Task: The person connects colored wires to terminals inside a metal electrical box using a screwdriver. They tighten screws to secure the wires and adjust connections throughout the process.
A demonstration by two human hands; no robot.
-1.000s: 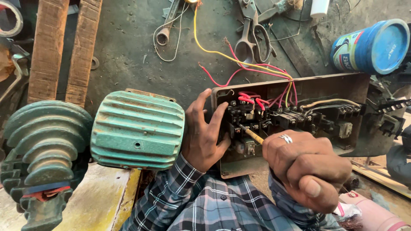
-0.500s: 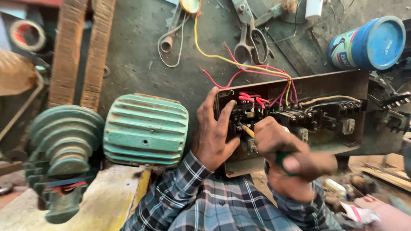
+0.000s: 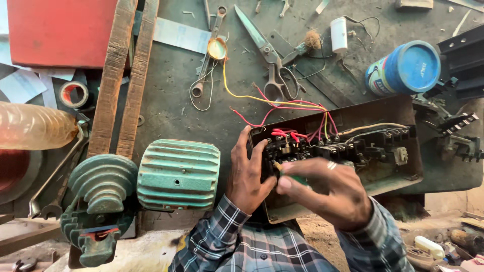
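The green-handled screwdriver point(image 3: 291, 176) looks to me like the thing most likely to slip; its tip sits among the crowded black terminal blocks point(image 3: 333, 148) at the left end of the open metal switch box point(image 3: 383, 113), and a skid off a screw head could, I'd judge, jab the left hand point(image 3: 249, 174) or nick the red wires point(image 3: 285, 133) just beside it; the loose red and yellow leads point(image 3: 262, 100) trailing out over the bench could also snag a sleeve and tug a connection free. The right hand point(image 3: 327, 194) hovers over the box's lower middle, wrist bent inward, its fingers pinched round the screwdriver handle; the left hand comes up from below, palm against the box's left wall, thumb up along the edge and fingers curled over the rim, pressing it steady; the box lies flat on the dark workbench point(image 3: 171, 95), just right of the green ribbed motor point(image 3: 179, 174); scissors point(image 3: 272, 65) lie well apart above.
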